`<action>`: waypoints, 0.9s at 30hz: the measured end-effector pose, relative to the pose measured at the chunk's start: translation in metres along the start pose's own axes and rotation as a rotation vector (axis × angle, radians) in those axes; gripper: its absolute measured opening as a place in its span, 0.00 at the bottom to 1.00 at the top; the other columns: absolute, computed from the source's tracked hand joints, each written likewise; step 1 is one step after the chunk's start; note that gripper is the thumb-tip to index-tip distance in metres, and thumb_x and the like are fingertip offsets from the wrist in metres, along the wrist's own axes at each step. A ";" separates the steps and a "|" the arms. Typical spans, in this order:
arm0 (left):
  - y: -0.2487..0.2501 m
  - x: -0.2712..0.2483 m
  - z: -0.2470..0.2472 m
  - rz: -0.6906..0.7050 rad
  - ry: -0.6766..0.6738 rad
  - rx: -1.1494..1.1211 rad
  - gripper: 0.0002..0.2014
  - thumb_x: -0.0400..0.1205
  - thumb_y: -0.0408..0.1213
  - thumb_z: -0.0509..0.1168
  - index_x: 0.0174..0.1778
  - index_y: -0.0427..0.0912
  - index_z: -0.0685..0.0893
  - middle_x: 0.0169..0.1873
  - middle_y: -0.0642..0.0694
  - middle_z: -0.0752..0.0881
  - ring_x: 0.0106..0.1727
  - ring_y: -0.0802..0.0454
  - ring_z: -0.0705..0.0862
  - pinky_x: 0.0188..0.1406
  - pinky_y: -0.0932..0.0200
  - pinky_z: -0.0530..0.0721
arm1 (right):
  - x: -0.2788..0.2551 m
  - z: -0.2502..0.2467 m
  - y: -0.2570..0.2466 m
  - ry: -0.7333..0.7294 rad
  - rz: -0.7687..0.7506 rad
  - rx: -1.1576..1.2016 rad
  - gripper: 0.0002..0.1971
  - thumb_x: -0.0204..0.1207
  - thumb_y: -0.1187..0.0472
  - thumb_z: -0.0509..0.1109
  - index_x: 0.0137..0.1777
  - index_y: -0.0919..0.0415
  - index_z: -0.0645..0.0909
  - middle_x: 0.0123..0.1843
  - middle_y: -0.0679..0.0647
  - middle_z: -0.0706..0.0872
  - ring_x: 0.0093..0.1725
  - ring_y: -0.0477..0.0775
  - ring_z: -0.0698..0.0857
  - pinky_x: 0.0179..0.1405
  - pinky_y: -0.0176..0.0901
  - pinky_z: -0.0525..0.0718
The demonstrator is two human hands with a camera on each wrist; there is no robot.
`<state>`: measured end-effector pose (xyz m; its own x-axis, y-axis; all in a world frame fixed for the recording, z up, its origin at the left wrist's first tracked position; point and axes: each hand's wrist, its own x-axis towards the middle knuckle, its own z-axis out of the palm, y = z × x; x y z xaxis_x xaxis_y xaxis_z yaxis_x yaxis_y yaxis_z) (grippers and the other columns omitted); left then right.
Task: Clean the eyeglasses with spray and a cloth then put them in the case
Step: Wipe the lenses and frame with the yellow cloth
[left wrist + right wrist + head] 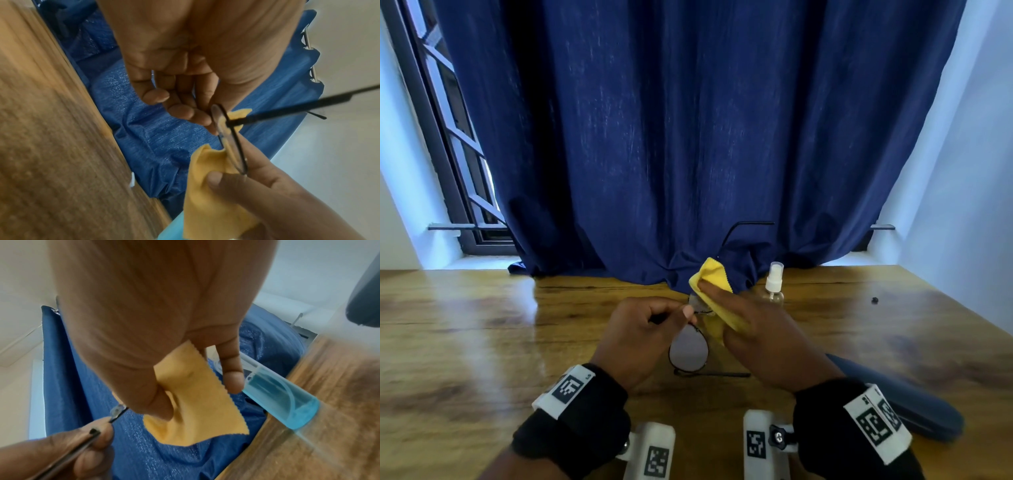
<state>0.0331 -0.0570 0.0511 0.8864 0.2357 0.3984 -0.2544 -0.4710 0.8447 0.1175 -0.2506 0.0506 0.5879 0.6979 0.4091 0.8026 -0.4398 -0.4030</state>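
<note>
I hold the thin black-framed eyeglasses upright above the wooden table. My left hand pinches the frame near the bridge. The near lens hangs free below it. My right hand pinches the yellow cloth around the far lens, which the cloth mostly hides. In the left wrist view the cloth wraps the lens rim. The spray bottle with bluish liquid stands just beyond my right hand. The dark blue case lies on the table by my right wrist.
A dark blue curtain hangs behind the table and bunches on its far edge. A small black bit lies at the right of the table. A window frame stands at the far left.
</note>
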 end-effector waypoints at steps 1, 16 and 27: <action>-0.001 0.001 -0.001 0.001 0.006 0.015 0.09 0.84 0.37 0.71 0.42 0.47 0.96 0.38 0.58 0.95 0.42 0.64 0.91 0.43 0.72 0.86 | -0.001 -0.001 0.001 0.008 0.007 -0.006 0.38 0.79 0.50 0.61 0.81 0.18 0.48 0.51 0.49 0.82 0.47 0.49 0.82 0.52 0.55 0.85; -0.005 0.001 -0.007 -0.064 0.046 0.024 0.11 0.85 0.37 0.71 0.40 0.47 0.96 0.38 0.60 0.95 0.42 0.68 0.90 0.41 0.77 0.82 | -0.004 0.001 0.004 -0.041 0.031 0.055 0.41 0.80 0.59 0.63 0.81 0.17 0.50 0.50 0.52 0.84 0.47 0.50 0.83 0.55 0.53 0.85; -0.003 -0.001 -0.002 -0.086 0.002 0.050 0.09 0.85 0.41 0.70 0.43 0.50 0.96 0.37 0.54 0.95 0.43 0.53 0.92 0.47 0.53 0.90 | -0.001 0.010 0.003 -0.099 -0.034 0.169 0.39 0.78 0.63 0.64 0.83 0.25 0.61 0.50 0.48 0.88 0.45 0.44 0.85 0.49 0.46 0.86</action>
<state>0.0319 -0.0542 0.0489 0.9035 0.2786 0.3256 -0.1577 -0.4904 0.8571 0.1189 -0.2470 0.0412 0.5410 0.7668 0.3455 0.7885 -0.3195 -0.5255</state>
